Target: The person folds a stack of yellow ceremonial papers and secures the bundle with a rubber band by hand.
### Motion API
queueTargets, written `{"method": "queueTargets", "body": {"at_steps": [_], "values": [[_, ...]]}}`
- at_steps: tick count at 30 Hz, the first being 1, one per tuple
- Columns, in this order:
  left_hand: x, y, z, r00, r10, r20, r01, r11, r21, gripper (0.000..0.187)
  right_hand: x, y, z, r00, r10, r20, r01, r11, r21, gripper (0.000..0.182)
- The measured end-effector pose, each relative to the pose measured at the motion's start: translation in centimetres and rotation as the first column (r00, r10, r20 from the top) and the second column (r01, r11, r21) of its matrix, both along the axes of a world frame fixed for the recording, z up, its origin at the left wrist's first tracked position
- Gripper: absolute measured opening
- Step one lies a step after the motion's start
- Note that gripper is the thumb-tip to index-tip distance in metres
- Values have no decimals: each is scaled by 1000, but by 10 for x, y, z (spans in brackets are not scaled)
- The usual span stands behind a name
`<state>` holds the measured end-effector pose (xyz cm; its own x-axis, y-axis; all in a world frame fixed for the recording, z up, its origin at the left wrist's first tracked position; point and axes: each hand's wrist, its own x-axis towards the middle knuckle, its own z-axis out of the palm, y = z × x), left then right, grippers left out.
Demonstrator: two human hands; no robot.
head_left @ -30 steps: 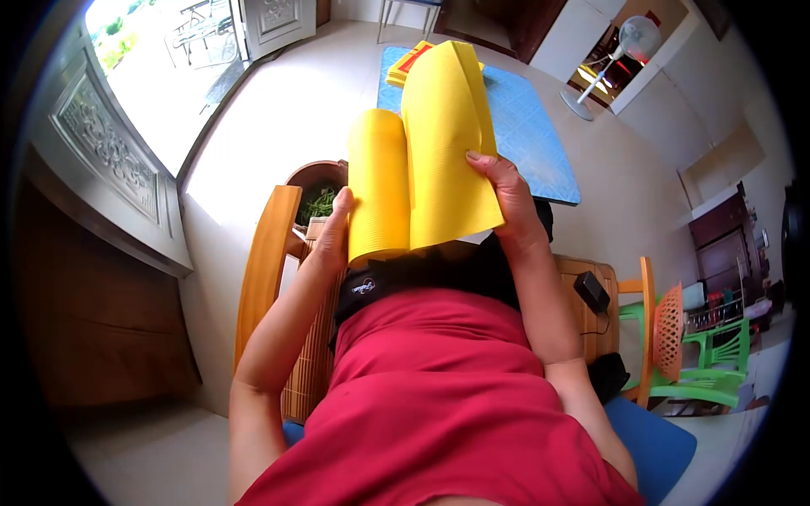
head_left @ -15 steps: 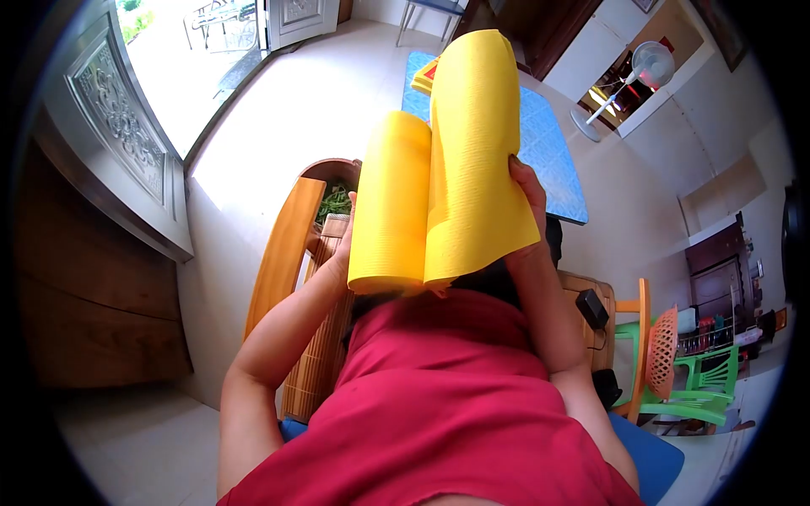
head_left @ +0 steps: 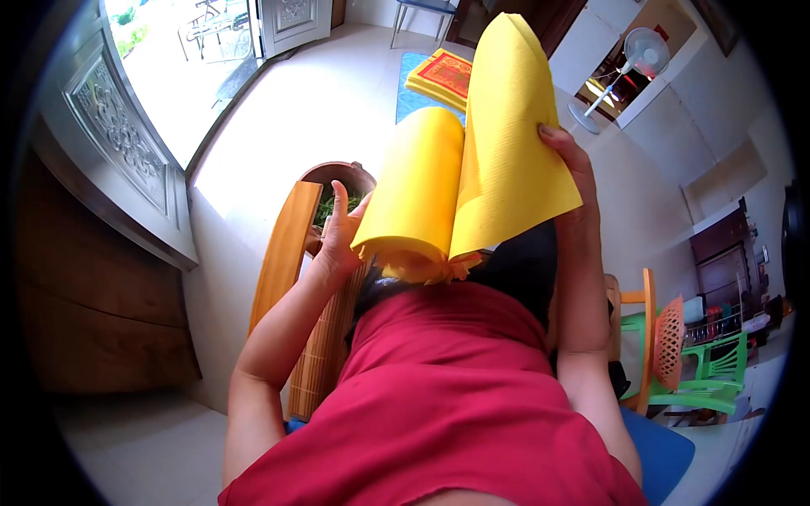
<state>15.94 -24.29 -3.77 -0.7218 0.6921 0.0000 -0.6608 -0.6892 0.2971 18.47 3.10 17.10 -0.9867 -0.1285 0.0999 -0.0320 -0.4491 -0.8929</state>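
Observation:
A thick bundle of yellow ribbed paper (head_left: 412, 187) is held up in front of my lap, its left half curled over into a roll with ragged lower ends. The right half, a raised flap of yellow sheets (head_left: 510, 143), leans up and to the right. My right hand (head_left: 569, 164) grips this flap by its right edge, thumb on the front face and fingers behind. Beside the roll's lower left is my left hand (head_left: 342, 229), thumb sticking up and fingers apart; its fingertips are partly hidden by the roll.
On the blue table (head_left: 412, 105) ahead lies a stack of yellow paper with a red printed top (head_left: 443, 76). A pot with green leaves (head_left: 331, 202) stands by the wooden armrest (head_left: 285, 253) at my left. Green chairs (head_left: 713, 371) and a fan (head_left: 645, 55) are to the right.
The paper bundle has shifted right and tilted, its flap pulled further right by my right hand. My left hand's thumb has come off the roll and points up. More of the red-topped stack shows.

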Motion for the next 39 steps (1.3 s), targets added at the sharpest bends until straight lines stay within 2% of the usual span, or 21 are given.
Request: {"method": "queueTargets", "body": {"at_steps": [3, 4, 7, 10, 13, 14, 15, 17, 19, 20, 21, 23, 25, 26, 27, 29, 31, 33, 35, 36, 39], "values": [[3, 1, 4, 990, -141, -22, 138, 987, -83, 95, -6, -6, -2, 1000, -26, 9, 25, 997, 73, 30], [2, 9, 0, 948, -316, -24, 303, 882, 360, 89, -9, -6, 0, 1000, -16, -12, 17, 991, 132, 29], [13, 17, 19, 986, -118, 114, 96, 978, 183, 83, -19, -5, 12, 997, 25, -70, -2, 951, 309, 27], [25, 23, 45, 994, 8, 108, -16, 997, 78, 69, -22, 2, 41, 981, 93, -170, 21, 820, 573, 27], [31, 37, 44, 1000, 16, 15, -16, 1000, -16, 63, -11, -2, 69, 960, 182, -212, 46, 647, 761, 27], [29, 44, 30, 999, 40, 4, -39, 998, -45, 61, -5, -5, 72, 954, 210, -216, 50, 597, 801, 27], [34, 44, 38, 999, 4, 42, -1, 998, -68, 59, -2, -8, 69, 952, 239, -193, 20, 580, 814, 27], [29, 44, 24, 1000, 25, 2, -24, 983, -183, 57, 3, -17, 57, 944, 295, -148, -38, 544, 838, 27], [18, 33, 21, 991, 102, -83, -118, 967, -225, 56, 11, -28, 36, 952, 266, -149, -44, 605, 795, 28], [10, 26, 19, 974, 165, -154, -198, 952, -232, 56, 13, -31, 29, 954, 225, -196, 13, 624, 781, 28], [9, 20, 29, 979, 183, -91, -199, 956, -215, 56, 14, -32, 26, 952, 186, -242, 70, 639, 766, 28], [8, 22, 41, 962, 260, -87, -274, 937, -219, 54, 13, -29, 35, 961, 97, -259, 127, 680, 723, 28], [6, 44, 37, 955, 259, -141, -282, 944, -173, 44, 15, -24, 57, 961, 21, -277, 188, 683, 705, 26], [-1, 60, 38, 970, 212, -118, -226, 966, -124, 42, 14, -21, 70, 945, 55, -322, 221, 621, 752, 26], [-3, 75, 51, 969, 189, -160, -213, 965, -154, 43, 14, -19, 82, 926, 104, -362, 251, 549, 798, 26], [-13, 104, 68, 986, 109, -128, -131, 975, -178, 46, 20, -24, 98, 905, 166, -393, 294, 425, 856, 27], [-20, 124, 73, 968, 157, -197, -193, 965, -179, 47, 30, -31, 101, 900, 193, -390, 317, 321, 892, 26], [-15, 122, 77, 957, 209, -203, -254, 939, -231, 49, 34, -35, 93, 882, 255, -397, 328, 274, 904, 28], [-6, 95, 78, 956, 225, -190, -273, 918, -287, 49, 37, -38, 76, 914, 229, -336, 225, 402, 888, 27], [-7, 77, 67, 959, 232, -165, -276, 899, -339, 51, 34, -38, 60, 926, 211, -313, 155, 545, 824, 25], [-2, 15, 45, 953, 273, -132, -302, 810, -502, 52, 22, -37, 16, 972, 121, -201, 57, 709, 703, 29]]}}
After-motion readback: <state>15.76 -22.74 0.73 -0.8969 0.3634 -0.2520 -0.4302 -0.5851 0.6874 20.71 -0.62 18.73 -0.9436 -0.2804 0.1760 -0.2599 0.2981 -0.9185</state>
